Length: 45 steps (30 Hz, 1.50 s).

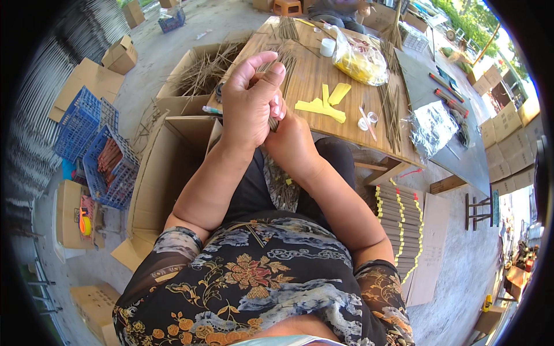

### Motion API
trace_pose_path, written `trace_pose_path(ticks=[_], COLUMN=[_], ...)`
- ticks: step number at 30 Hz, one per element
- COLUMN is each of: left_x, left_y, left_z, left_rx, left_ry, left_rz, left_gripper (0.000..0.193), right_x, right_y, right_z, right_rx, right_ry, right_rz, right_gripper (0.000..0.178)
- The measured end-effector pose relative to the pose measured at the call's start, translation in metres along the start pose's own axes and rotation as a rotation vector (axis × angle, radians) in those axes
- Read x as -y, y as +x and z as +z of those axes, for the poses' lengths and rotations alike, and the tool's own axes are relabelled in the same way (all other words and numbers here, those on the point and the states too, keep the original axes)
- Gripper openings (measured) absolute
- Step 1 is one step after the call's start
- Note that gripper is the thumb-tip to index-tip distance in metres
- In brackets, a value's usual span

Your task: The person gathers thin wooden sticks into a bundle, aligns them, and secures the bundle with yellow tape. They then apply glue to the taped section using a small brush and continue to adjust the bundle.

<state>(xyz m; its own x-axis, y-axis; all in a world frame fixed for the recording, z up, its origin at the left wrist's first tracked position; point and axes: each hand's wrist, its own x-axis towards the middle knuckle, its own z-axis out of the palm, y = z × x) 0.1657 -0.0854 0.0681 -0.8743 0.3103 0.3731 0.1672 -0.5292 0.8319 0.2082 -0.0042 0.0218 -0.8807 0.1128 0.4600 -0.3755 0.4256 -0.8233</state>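
Note:
At the near edge of the wooden table (346, 130), my left hand (245, 109) is raised with its fingers curled and thumb bent over. Just below and to its right, my right hand (291, 141) is closed around a bundle of thin brown sticks (273, 123). A short piece of the bundle shows between the two hands; the rest is mostly hidden. Both hands touch, and the left fingers appear to grip the same bundle. Yellow paper strips (323, 111) lie on the table to the right. More loose sticks (285, 60) lie behind the hands.
An open cardboard box (164, 167) stands left of my legs, with a stick-filled box (202, 72) beyond. Blue crates (109, 167) are farther left. Yellow-banded bundles (398, 225) lie on cardboard at right. A plastic bag (360, 63) sits on the table; a person (340, 12) sits beyond.

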Motion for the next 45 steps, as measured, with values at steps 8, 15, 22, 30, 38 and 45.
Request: trace_pose_path(ticks=[8,15,22,30,38,45], left_x=[-0.003,0.016,-0.007,-0.016,-0.048,-0.034], left_y=[0.002,-0.023,-0.021,-0.011,-0.026,-0.037], left_z=[-0.023,-0.001,0.018,0.019,0.015,0.011], left_rx=[0.122,0.009,0.079,0.162,0.156,0.312], left_ry=[0.078,0.589,0.509,0.812,1.134,1.306], left_rz=[0.186,0.090,0.153,0.571,0.525,0.466], left_gripper=[0.081,0.044,0.025,0.020,0.022,0.012], right_x=[0.012,-0.005,0.007,0.030,0.033,0.059], right_y=[0.005,0.002,0.000,0.004,-0.014,-0.015], right_z=[-0.013,-0.009,-0.012,-0.027,-0.059,-0.056], right_rx=[-0.085,-0.055,-0.058,0.052,-0.203,-0.223], right_ry=[0.009,-0.172,-0.010,-0.064,0.274,-0.189], right_rz=[0.105,-0.263,-0.276,-0.403,-0.153,-0.359], right_gripper=[0.017,0.016,0.019,0.038,0.020,0.027])
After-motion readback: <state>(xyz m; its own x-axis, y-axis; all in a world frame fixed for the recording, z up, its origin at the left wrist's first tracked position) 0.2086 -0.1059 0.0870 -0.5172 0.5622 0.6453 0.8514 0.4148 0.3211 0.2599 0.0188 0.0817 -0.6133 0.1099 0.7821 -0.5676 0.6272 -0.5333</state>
